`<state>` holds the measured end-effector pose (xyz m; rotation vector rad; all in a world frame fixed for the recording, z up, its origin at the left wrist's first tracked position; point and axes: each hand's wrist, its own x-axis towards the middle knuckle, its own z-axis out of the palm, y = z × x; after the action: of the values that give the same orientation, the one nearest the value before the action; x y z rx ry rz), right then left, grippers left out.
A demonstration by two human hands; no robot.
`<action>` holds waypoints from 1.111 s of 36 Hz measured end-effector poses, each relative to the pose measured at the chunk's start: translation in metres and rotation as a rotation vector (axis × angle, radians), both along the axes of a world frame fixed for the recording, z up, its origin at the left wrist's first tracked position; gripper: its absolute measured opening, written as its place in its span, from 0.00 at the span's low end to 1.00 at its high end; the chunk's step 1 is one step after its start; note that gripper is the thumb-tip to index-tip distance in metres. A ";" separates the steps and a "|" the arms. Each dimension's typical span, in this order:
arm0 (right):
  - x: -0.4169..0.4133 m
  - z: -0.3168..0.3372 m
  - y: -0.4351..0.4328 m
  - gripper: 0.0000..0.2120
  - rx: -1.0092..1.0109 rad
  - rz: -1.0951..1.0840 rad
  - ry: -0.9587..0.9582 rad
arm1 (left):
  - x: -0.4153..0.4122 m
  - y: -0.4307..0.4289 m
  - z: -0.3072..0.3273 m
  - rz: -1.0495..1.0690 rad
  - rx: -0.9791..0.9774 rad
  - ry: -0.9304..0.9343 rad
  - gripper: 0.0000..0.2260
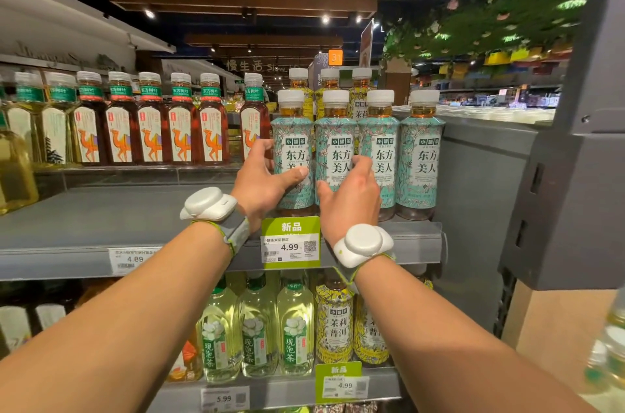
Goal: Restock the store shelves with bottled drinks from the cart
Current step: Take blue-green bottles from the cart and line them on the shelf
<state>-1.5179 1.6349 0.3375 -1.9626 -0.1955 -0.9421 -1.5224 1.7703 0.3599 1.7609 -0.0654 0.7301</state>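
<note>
Several teal-labelled tea bottles with white caps stand in a row at the front right of the grey top shelf (101, 220). My left hand (267, 182) wraps the leftmost teal bottle (292, 138), thumb across its label. My right hand (351, 196) grips the second teal bottle (334, 138), fingers reaching between it and the third teal bottle (380, 142). A fourth teal bottle (422, 149) stands at the shelf's right end. Both held bottles stand upright on the shelf. The cart is out of view.
Yellow-labelled bottles (329, 81) stand behind the teal row. Dark tea bottles with camel labels (148, 128) line the back left, with bare shelf in front of them. Pale green tea bottles (257, 331) fill the shelf below. A grey upright panel (480, 209) bounds the right side.
</note>
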 end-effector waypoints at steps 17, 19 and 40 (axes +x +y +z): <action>0.002 0.000 0.003 0.24 0.020 -0.003 -0.017 | -0.005 -0.003 0.001 0.083 0.009 0.080 0.40; 0.003 0.000 0.001 0.23 0.054 0.016 -0.015 | -0.008 -0.004 0.002 0.097 0.006 0.082 0.39; -0.036 0.029 0.011 0.10 0.116 0.441 -0.107 | -0.076 -0.010 0.007 0.448 0.077 0.020 0.17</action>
<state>-1.5542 1.6460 0.3663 -1.6680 -0.5945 -0.7471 -1.5984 1.7601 0.3674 1.8780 0.3288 1.0415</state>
